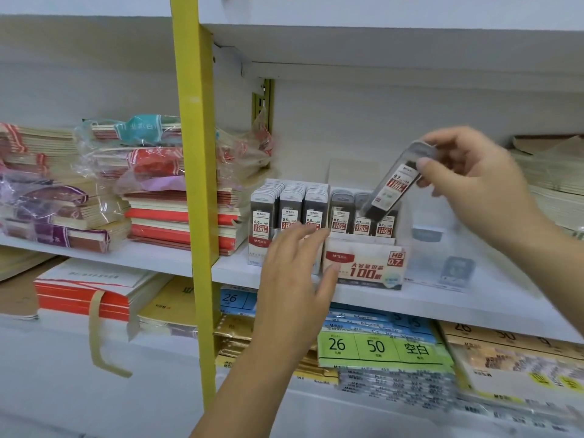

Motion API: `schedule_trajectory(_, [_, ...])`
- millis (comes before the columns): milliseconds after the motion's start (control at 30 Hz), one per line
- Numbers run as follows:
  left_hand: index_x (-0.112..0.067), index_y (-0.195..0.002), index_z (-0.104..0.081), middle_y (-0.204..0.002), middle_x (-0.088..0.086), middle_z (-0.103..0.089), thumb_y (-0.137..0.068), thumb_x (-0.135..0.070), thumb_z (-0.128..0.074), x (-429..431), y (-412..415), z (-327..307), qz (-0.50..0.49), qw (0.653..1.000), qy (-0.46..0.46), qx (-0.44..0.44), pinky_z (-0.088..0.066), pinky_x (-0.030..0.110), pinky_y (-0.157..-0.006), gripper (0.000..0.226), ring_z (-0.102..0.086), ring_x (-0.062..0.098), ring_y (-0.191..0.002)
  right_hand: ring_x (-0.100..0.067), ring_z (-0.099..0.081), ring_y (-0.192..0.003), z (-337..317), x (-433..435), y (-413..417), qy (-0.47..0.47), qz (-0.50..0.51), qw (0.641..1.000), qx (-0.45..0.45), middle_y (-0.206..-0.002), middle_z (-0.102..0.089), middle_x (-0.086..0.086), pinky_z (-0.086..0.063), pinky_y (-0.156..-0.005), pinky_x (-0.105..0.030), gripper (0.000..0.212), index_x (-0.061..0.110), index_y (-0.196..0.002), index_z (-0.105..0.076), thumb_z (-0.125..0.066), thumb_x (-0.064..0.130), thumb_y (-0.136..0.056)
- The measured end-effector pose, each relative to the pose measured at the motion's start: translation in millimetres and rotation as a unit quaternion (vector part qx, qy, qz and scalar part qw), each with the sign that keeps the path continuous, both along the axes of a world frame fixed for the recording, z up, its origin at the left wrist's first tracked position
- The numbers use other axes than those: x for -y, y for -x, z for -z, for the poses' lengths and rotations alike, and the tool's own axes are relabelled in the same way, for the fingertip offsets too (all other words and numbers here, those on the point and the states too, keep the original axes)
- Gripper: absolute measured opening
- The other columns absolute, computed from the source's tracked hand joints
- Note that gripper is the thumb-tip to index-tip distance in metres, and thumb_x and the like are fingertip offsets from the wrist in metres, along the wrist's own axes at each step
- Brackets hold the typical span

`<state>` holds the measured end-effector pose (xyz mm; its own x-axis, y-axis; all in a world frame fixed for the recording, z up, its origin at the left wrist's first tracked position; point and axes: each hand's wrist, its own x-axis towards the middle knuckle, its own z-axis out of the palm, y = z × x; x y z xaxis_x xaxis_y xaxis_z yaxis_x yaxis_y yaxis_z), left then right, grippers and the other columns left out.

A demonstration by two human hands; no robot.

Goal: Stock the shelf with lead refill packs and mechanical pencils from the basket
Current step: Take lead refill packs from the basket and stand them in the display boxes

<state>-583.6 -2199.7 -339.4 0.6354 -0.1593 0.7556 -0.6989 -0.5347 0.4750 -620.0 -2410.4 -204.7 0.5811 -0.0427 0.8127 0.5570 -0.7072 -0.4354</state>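
I observed the right hand (pixel 474 184) pinching a tilted lead refill pack (pixel 392 184) above the 0.7 display box (pixel 373 263) on the shelf (pixel 442 300). The left hand (pixel 297 270) was spread before that box; contact unconfirmed.

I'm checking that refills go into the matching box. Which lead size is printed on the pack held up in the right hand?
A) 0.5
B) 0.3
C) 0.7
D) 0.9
C: the label on the pack pinched by the right hand reads 0.7, and it hangs tilted over the display box marked HB 0.7.
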Motion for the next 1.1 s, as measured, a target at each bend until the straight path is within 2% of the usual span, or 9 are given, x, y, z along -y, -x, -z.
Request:
schedule_trajectory(67, [-0.032,-0.152,-0.035,-0.162,-0.008,-0.028,-0.099,-0.040,-0.054,3.0,-4.9,2.0,-0.003,0.996,-0.082,0.040,-0.006,0.034,-0.124,0.057,-0.010,0.009,-0.152,-0.007,-0.063,-0.073,-4.8,10.7,-5.1,0.077,0.061,0.995,0.010,-0.079,-0.065,0.015,-0.050,-0.065,-0.021,0.027,0.043,-0.095,-0.060,-0.063,0.017,-0.090])
schedule_trajectory(133, [-0.034,-0.156,-0.024,-0.168,-0.006,-0.013,-0.101,-0.045,-0.046,6.5,-8.6,5.3,-0.003,0.990,-0.132,0.039,0.011,0.033,-0.122,0.060,0.006,0.010,-0.154,0.001,-0.059,-0.070,-2.8,15.5,-11.0,0.142,0.100,0.985,0.006,-0.079,-0.062,0.020,-0.046,-0.067,-0.016,0.026,0.039,-0.101,-0.059,-0.064,0.016,-0.090])
schedule_trajectory(233, [-0.037,-0.157,-0.019,-0.168,-0.005,-0.009,-0.102,-0.047,-0.043,9.0,-12.1,11.8,-0.005,0.988,-0.150,0.033,0.019,0.030,-0.119,0.061,0.012,0.008,-0.153,0.006,-0.054,-0.068,3.7,17.3,-18.2,0.230,0.154,0.961,-0.006,-0.078,-0.057,0.021,-0.043,-0.068,-0.024,0.019,0.025,-0.107,-0.063,-0.063,0.018,-0.089])
schedule_trajectory(333, [-0.039,-0.156,-0.018,-0.168,-0.008,-0.011,-0.103,-0.047,-0.042,8.0,-14.6,14.4,-0.006,0.989,-0.148,0.032,0.020,0.027,-0.118,0.059,0.013,0.004,-0.152,0.007,-0.052,-0.070,8.4,20.2,-23.1,0.257,0.160,0.953,-0.029,-0.084,-0.059,0.015,-0.038,-0.065,-0.016,0.020,0.024,-0.109,-0.063,-0.063,0.018,-0.090])
schedule_trajectory(467, [-0.041,-0.156,-0.016,-0.167,-0.010,-0.011,-0.103,-0.047,-0.040,5.9,-16.1,16.0,0.001,0.989,-0.146,0.036,0.019,0.025,-0.118,0.059,0.015,0.000,-0.151,0.018,-0.052,-0.074,11.5,22.9,-31.6,0.225,0.154,0.960,-0.060,-0.081,-0.056,0.024,-0.032,-0.063,-0.005,0.022,0.029,-0.110,-0.060,-0.062,0.020,-0.091])
schedule_trajectory(533, [-0.042,-0.156,-0.015,-0.167,-0.011,-0.011,-0.102,-0.046,-0.042,5.6,-16.6,17.1,0.003,0.989,-0.145,0.038,0.015,0.028,-0.119,0.060,0.016,-0.001,-0.150,0.020,-0.051,-0.076,10.9,23.1,-32.8,0.200,0.143,0.967,-0.071,-0.081,-0.056,0.025,-0.033,-0.063,-0.007,0.024,0.035,-0.108,-0.055,-0.062,0.020,-0.091])
schedule_trajectory(733, [-0.041,-0.156,-0.017,-0.167,-0.012,-0.010,-0.102,-0.045,-0.043,5.1,-17.1,19.3,0.011,0.991,-0.128,0.039,0.007,0.032,-0.122,0.060,0.015,-0.001,-0.151,0.000,-0.061,-0.073,6.0,5.4,-30.0,0.089,0.056,0.994,-0.040,-0.077,-0.067,0.013,-0.042,-0.066,-0.005,0.025,0.038,-0.098,-0.053,-0.066,0.019,-0.089])
schedule_trajectory(867, [-0.040,-0.156,-0.018,-0.168,-0.009,-0.011,-0.102,-0.043,-0.045,3.4,-16.1,19.6,0.015,0.992,-0.124,0.035,0.000,0.034,-0.123,0.061,0.012,0.001,-0.152,0.010,-0.057,-0.066,11.8,-20.0,-41.1,0.084,0.029,0.993,-0.078,-0.078,-0.066,0.012,-0.039,-0.059,-0.001,0.025,0.038,-0.095,-0.052,-0.065,0.018,-0.090])
schedule_trajectory(1100, [-0.042,-0.156,-0.016,-0.168,-0.010,-0.010,-0.102,-0.043,-0.046,1.6,-18.1,22.1,0.017,0.990,-0.132,0.036,0.000,0.032,-0.123,0.062,0.013,0.000,-0.151,0.009,-0.060,-0.074,12.3,-29.8,-57.4,0.118,0.035,0.983,-0.139,-0.083,-0.066,0.011,-0.041,-0.055,-0.003,0.019,0.036,-0.100,-0.055,-0.065,0.024,-0.091])
